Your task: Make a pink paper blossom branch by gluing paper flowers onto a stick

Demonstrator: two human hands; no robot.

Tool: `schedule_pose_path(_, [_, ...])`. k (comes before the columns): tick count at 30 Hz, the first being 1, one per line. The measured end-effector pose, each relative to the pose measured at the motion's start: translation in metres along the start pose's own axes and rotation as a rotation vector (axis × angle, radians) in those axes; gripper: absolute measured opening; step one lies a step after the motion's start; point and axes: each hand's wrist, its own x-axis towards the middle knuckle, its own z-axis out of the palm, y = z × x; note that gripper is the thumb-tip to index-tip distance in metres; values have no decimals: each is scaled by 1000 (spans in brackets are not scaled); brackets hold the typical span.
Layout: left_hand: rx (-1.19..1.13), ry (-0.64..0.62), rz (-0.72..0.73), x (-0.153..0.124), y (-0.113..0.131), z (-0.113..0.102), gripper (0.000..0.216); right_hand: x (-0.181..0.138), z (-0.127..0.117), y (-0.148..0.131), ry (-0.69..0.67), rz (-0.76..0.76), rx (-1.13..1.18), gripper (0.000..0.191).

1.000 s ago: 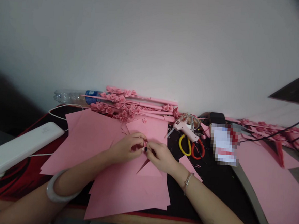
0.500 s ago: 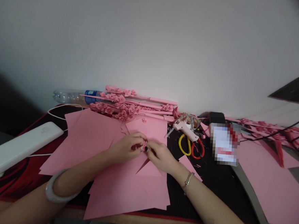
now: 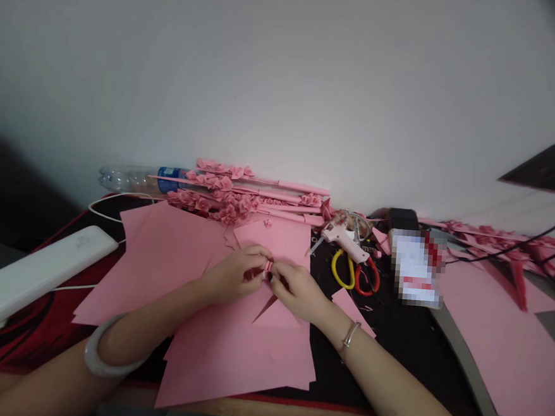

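Between my fingertips is a small folded piece of pink paper (image 3: 268, 269), mostly covered by the fingers. My left hand (image 3: 237, 273) pinches it from the left, and my right hand (image 3: 297, 288) pinches its right side. Both hands hover over pink paper sheets (image 3: 243, 358) spread across the dark mat. A tiny pink paper flower (image 3: 267, 224) lies on the paper just beyond my hands. Behind it, pink paper flower stems (image 3: 230, 205) are piled against the wall.
Right of my hands lie scissors (image 3: 343, 269) with yellow and red handles and a pale glue gun (image 3: 346, 240). A phone (image 3: 413, 265) stands farther right. On the left are a long white device (image 3: 40, 274) and a clear plastic bottle (image 3: 132, 179).
Almost nothing differs. Both hands keep their pinch on the small pink paper, with only slight finger movement.
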Motion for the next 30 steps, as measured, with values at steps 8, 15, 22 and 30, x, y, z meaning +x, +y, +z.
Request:
schedule_pose_path(8, [21,22,10,1,0,0,12,0,-1,-5,10,37,-51,16])
schedule_pose_path(15, [-10,41,-68,1,1,2,12,1,-2,-3,7,44,5,20])
schedule_pose_path(22, [-252,-80,-280,0,5,-1,14,3,-5,-3,-23,75,324,19])
schedule_pose_path(30, [-738,-123,-452,-2,2,1,24,5,-7,1,-130,207,832,16])
